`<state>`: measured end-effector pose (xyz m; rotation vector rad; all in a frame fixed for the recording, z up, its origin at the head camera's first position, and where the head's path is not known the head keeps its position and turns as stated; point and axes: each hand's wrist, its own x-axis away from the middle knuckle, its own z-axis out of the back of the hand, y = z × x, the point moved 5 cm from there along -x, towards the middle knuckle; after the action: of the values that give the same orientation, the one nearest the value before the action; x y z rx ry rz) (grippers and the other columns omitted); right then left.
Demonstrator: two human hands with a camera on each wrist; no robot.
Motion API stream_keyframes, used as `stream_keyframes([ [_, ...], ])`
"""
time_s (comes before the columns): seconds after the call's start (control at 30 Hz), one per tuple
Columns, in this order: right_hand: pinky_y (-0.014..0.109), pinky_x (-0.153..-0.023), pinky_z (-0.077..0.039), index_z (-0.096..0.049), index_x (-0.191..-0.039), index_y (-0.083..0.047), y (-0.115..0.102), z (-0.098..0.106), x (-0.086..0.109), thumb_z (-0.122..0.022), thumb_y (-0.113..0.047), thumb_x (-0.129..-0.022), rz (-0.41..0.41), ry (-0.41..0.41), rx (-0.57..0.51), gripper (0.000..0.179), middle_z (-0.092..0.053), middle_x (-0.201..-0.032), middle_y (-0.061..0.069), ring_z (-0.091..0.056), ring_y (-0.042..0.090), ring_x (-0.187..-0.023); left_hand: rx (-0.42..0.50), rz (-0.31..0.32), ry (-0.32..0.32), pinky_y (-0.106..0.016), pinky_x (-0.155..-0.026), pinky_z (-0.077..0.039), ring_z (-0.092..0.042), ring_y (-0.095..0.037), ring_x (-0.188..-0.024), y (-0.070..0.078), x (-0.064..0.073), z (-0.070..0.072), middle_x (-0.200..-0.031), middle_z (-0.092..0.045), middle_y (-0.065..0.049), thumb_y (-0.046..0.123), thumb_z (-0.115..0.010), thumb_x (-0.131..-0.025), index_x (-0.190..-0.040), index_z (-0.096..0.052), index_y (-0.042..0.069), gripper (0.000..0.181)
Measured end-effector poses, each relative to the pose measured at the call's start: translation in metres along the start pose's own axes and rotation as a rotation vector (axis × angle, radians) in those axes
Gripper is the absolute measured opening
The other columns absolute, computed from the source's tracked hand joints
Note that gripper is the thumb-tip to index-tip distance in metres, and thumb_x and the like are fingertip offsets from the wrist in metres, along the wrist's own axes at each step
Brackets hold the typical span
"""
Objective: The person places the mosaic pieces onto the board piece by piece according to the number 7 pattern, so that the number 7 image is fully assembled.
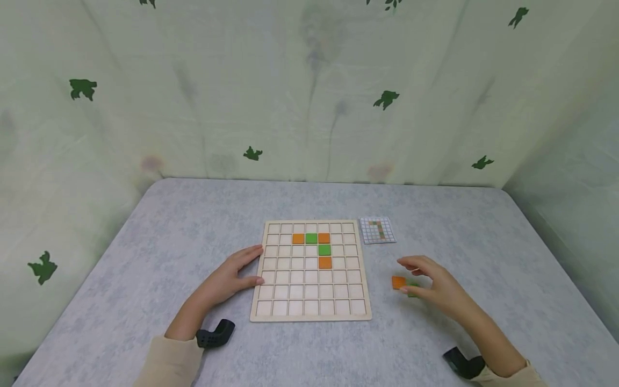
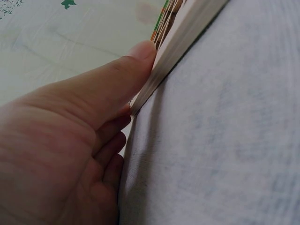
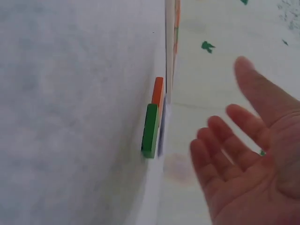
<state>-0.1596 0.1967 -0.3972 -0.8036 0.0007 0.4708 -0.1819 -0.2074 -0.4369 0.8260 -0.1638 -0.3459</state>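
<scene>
A wooden grid board (image 1: pixel 311 308) lies on the table, with orange and green square tiles in some of its cells. The tiles form a row of three with two more below its right end, the lowest an orange tile (image 1: pixel 325 262). My left hand (image 1: pixel 226 277) rests against the board's left edge, thumb and fingers touching it; in the left wrist view the thumb (image 2: pixel 117 77) lies on the rim. To the right of the board my right hand (image 1: pixel 442 287) hovers, fingers apart and holding nothing, above a loose orange tile (image 1: pixel 398 282) and a loose green tile (image 3: pixel 150 131).
A small pattern card (image 1: pixel 378 230) with a printed grid and coloured squares lies near the board's upper right corner. Behind the table (image 1: pixel 208 204) hangs a pale curtain (image 1: pixel 280 97) with green leaf-like shapes. Each wrist wears a black device (image 1: pixel 216 334).
</scene>
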Motion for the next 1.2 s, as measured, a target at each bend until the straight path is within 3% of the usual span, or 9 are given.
stream_keyframes([
  [0.33,0.033,-0.083,-0.046,-0.059,-0.113,-0.01,0.031,-0.002,0.019,-0.077,-0.017,-0.071,-0.152,-0.082,0.075,0.046,-0.056,-0.111,0.001,-0.053,0.017,-0.098,-0.006,0.0,0.0,-0.052,-0.102,-0.019,-0.018,-0.033,-0.131,0.001,-0.001,0.001,-0.144,-0.027,-0.012,0.036,-0.068,-0.078,-0.139,-0.033,0.005,0.077],
  [0.6,0.026,-0.074,-0.047,-0.063,-0.096,-0.008,0.036,-0.002,0.019,-0.075,-0.008,-0.072,-0.147,-0.089,0.085,0.027,-0.054,-0.104,0.003,-0.052,0.015,-0.087,-0.007,-0.005,0.0,-0.052,-0.102,-0.019,-0.018,-0.033,-0.131,0.0,-0.001,0.001,-0.144,-0.026,-0.012,0.035,-0.068,-0.078,-0.139,-0.033,0.005,0.077],
  [0.77,0.026,-0.071,-0.047,-0.062,-0.1,-0.008,0.031,-0.001,0.017,-0.072,-0.014,-0.076,-0.165,-0.082,0.071,0.026,-0.055,-0.099,0.001,-0.052,0.014,-0.084,-0.001,-0.007,-0.004,-0.052,-0.102,-0.019,-0.018,-0.033,-0.131,0.0,-0.001,0.0,-0.144,-0.026,-0.012,0.035,-0.068,-0.078,-0.139,-0.033,0.005,0.077],
  [0.9,0.026,-0.068,-0.048,-0.06,-0.105,-0.007,0.017,0.001,0.011,-0.071,-0.012,-0.078,-0.139,-0.052,0.055,0.029,-0.058,-0.096,-0.001,-0.054,0.012,-0.081,0.001,-0.009,-0.003,-0.052,-0.102,-0.019,-0.018,-0.033,-0.131,0.0,-0.001,0.0,-0.144,-0.026,-0.012,0.035,-0.068,-0.078,-0.139,-0.033,0.005,0.077],
  [1.2,0.032,-0.068,-0.051,-0.061,-0.107,-0.011,-0.021,-0.006,-0.015,-0.069,-0.011,-0.079,0.035,0.032,-0.048,0.029,-0.057,-0.099,-0.004,-0.054,0.015,-0.086,-0.003,-0.011,-0.002,-0.051,-0.102,-0.019,-0.018,-0.032,-0.131,-0.001,-0.002,0.0,-0.144,-0.026,-0.011,0.036,-0.068,-0.078,-0.139,-0.033,0.005,0.077],
])
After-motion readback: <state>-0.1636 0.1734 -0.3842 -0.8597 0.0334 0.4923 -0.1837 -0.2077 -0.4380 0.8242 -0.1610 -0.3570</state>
